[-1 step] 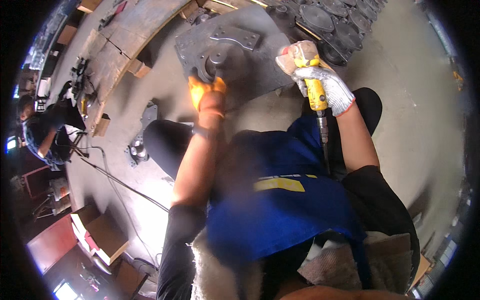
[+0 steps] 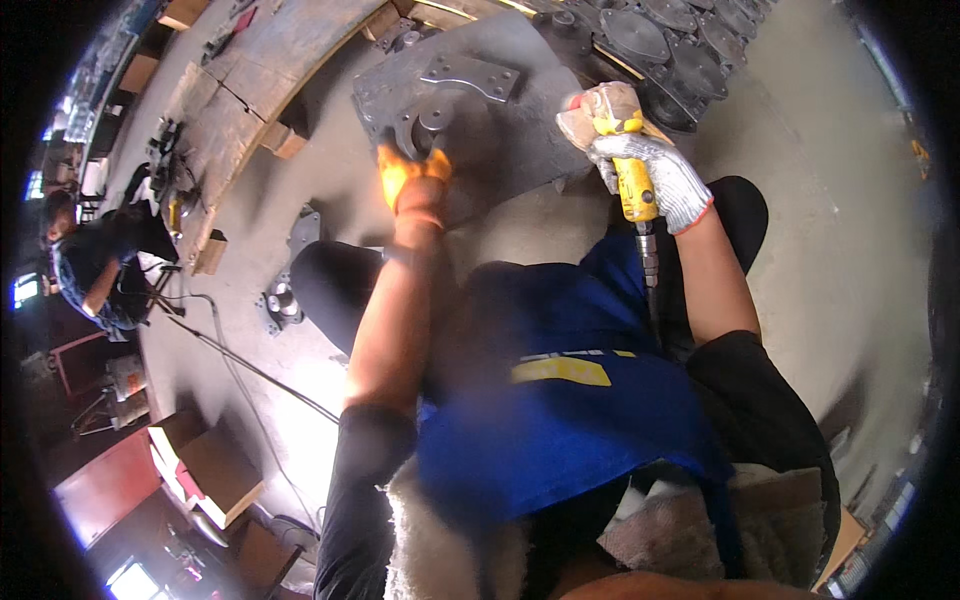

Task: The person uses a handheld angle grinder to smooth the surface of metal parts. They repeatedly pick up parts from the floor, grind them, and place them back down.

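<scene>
A dark curved metal bracket (image 2: 403, 133) lies on a dark steel slab (image 2: 535, 150), beside an upright cylindrical boss (image 2: 434, 117), with a flat drilled plate (image 2: 470, 75) just beyond. The left hand (image 2: 412, 185), in an orange glove, has its fingertips at the bracket's near edge; through the haze I cannot tell whether they grip it or merely rest there. The right hand (image 2: 655, 175), in a pale knit glove, is wrapped around a yellow pneumatic grinder (image 2: 634, 188), its head near the slab's right edge, apart from the bracket. Yellow and white printing (image 2: 560, 372) marks the blue apron (image 2: 560, 440). Since the earlier frame, the view has shifted slightly, while both hands keep nearly the same places. Round dark castings (image 2: 640, 35) sit beyond the slab, over a grey concrete floor (image 2: 830, 200); leftward are a wooden bench (image 2: 270, 50), a seated co-worker (image 2: 85, 260) and an open cardboard box (image 2: 225, 475).
</scene>
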### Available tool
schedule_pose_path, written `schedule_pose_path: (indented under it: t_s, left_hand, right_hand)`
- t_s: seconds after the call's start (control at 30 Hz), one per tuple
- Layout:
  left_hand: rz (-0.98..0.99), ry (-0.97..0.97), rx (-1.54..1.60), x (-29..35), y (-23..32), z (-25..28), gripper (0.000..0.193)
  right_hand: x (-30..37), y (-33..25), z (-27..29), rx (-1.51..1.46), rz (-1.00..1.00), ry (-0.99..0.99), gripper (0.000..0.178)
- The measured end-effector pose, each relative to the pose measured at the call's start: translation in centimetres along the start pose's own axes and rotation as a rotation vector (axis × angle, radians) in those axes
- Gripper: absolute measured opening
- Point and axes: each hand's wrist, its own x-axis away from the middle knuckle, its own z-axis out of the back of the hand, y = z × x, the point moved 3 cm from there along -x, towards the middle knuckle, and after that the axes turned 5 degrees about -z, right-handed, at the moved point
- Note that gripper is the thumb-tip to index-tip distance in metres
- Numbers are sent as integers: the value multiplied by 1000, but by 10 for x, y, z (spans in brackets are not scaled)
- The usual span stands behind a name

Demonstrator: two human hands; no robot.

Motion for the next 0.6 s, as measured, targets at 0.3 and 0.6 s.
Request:
schedule_pose_path:
  t_s: [0.3,0.6]
  left_hand:
    - [172,-227,-113,-52,84,29,47]
    - [-126,-164,-128,-3,105,-16,40]
  right_hand:
    - [17,6,29,-6,-67,13,34]
    - [32,-1,19,-74,-32,-30,30]
